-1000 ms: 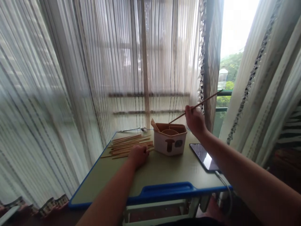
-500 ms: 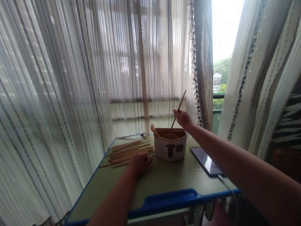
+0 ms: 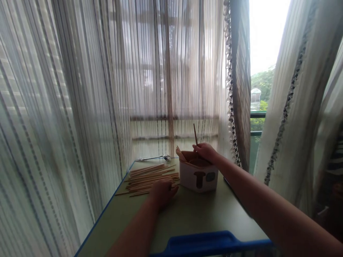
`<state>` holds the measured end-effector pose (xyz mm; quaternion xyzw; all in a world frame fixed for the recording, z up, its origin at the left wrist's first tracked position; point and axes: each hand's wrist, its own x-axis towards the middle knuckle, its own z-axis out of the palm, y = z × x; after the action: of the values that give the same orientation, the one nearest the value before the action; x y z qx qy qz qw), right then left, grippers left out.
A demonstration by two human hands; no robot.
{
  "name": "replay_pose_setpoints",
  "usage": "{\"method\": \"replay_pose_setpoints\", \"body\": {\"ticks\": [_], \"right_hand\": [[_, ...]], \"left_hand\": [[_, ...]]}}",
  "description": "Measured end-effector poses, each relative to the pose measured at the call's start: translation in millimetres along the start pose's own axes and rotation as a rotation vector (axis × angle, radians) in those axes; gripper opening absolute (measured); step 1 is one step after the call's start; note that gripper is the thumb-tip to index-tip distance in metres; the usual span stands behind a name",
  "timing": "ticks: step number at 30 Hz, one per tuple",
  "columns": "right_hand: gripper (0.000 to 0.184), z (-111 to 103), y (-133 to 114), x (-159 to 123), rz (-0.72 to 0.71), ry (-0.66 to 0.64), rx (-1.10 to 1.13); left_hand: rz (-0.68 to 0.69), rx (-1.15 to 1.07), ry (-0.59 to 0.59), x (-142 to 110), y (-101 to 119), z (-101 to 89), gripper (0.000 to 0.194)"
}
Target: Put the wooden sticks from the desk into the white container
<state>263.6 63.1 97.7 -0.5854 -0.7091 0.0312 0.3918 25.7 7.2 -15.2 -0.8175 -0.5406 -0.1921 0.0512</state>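
My right hand [image 3: 206, 151] is closed around a thin wooden chopstick [image 3: 195, 134], which stands nearly upright over the back of a white box [image 3: 184, 178] with a brown inside. The lower end of this chopstick is hidden by my hand and the box. Several pale chopsticks [image 3: 180, 153] lean in the box's left corner. To the left of the box, many loose chopsticks [image 3: 150, 176] lie in a flat pile. My left hand [image 3: 162, 192] rests at the pile's near right end, its fingers curled in; a chopstick tip pokes out past them.
At the table's back edge lies a metal spoon-like utensil [image 3: 154, 157]. A tablet [image 3: 235, 194] is mostly hidden under my right forearm. The green table [image 3: 206, 217] has a blue rim with a raised blue front piece [image 3: 200, 241]. Sheer curtains [image 3: 150, 89] hang behind it.
My right hand has come down to the box's rim, and its chopstick is lower and now tips slightly left instead of right. The left hand stays by the pile. The whole view has shifted slightly.
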Motion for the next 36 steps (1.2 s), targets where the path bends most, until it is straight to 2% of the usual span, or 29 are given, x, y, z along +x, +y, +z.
{"method": "replay_pose_setpoints", "body": {"ticks": [4,9,12,15,18,21,24,27,30,33,36], "right_hand": [[0.041,-0.6,-6.4,-1.8,-0.022,-0.004,-0.127],[0.042,-3.2,-10.3,-5.4,-0.096,0.044,-0.337],[0.045,-13.8,-5.7,-5.9,-0.037,0.042,-0.363],[0.034,-29.3,4.8,-5.4,0.005,0.116,-0.364],[0.029,-42.2,18.2,-7.5,0.048,0.149,-0.257],[0.031,-46.1,30.7,-16.1,0.109,0.172,-0.013],[0.04,-39.7,38.9,-30.4,0.139,0.292,0.235],[0.041,-27.7,42.9,-43.6,0.166,0.399,0.348],[0.04,-17.3,45.3,-49.5,0.262,0.46,0.459],[0.038,-12.1,47.2,-48.8,0.35,0.449,0.542],[0.038,-10.8,48.9,-46.7,0.326,0.41,0.573]], "left_hand": [[-0.027,-0.021,-0.028,-1.5,2.6,-4.7,0.052],[-0.047,-0.023,-0.021,4.6,-0.2,-0.6,0.053],[-0.054,-0.017,-0.008,6.9,-2.0,1.7,0.054],[-0.077,-0.012,-0.016,6.3,-1.8,0.8,0.053],[-0.084,-0.02,-0.02,4.9,-0.8,-1.5,0.053],[-0.083,-0.027,-0.018,4.5,-0.3,-2.4,0.053],[-0.093,-0.017,-0.011,4.7,-0.6,-1.4,0.054],[-0.084,-0.007,0.011,4.8,-2.2,0.7,0.056],[-0.072,0.004,0.019,4.6,-4.2,2.1,0.056],[-0.077,0.013,0.017,4.5,-4.9,1.9,0.056],[-0.084,0.015,0.017,4.6,-4.4,1.1,0.056]]}}
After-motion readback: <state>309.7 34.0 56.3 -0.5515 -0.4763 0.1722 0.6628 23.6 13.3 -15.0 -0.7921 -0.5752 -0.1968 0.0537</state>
